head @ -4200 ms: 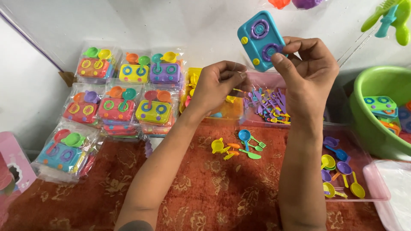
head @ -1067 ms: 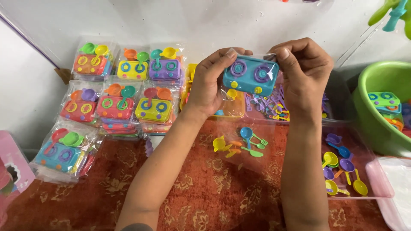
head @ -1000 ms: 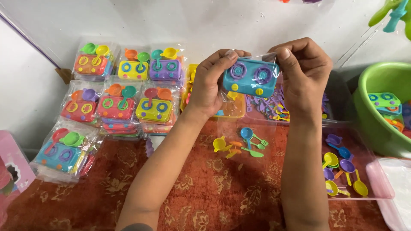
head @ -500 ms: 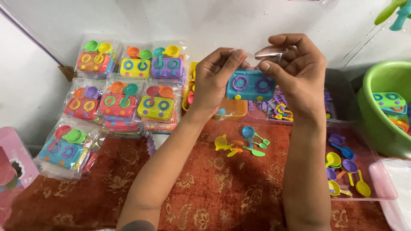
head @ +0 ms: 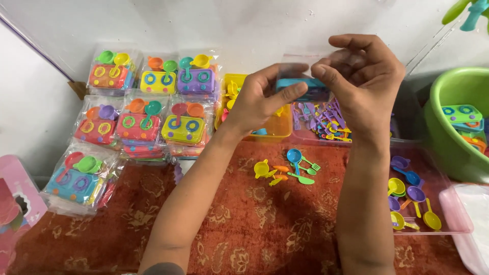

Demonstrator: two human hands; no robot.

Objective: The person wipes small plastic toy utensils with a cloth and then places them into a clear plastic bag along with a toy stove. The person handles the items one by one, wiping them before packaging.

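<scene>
Hands are raised together above the far side of the red patterned carpet, both forearms reaching up from the lower edge of the view. Left hand is turned with the palm inward, its thumb and index finger stretched to the right and pinching the left end of a blue toy stove. Right hand is higher, the wrist bent, the fingers curled downward; its thumb and fingertips grip the stove's right end together with a clear plastic bag that lies around the toy. The stove is seen from its edge, held level between the two hands in the air, just above the yellow box and the pink tray of small utensils.

On the carpet below the hands lies a small group of loose toy pieces: a yellow pot, a blue ladle, a green spatula and orange bits. To the left, packed toy sets in clear bags stand in rows against the white wall. To the right is a clear tray with little pans in purple, yellow and blue, and beyond it a green tub holding more toy stoves.
</scene>
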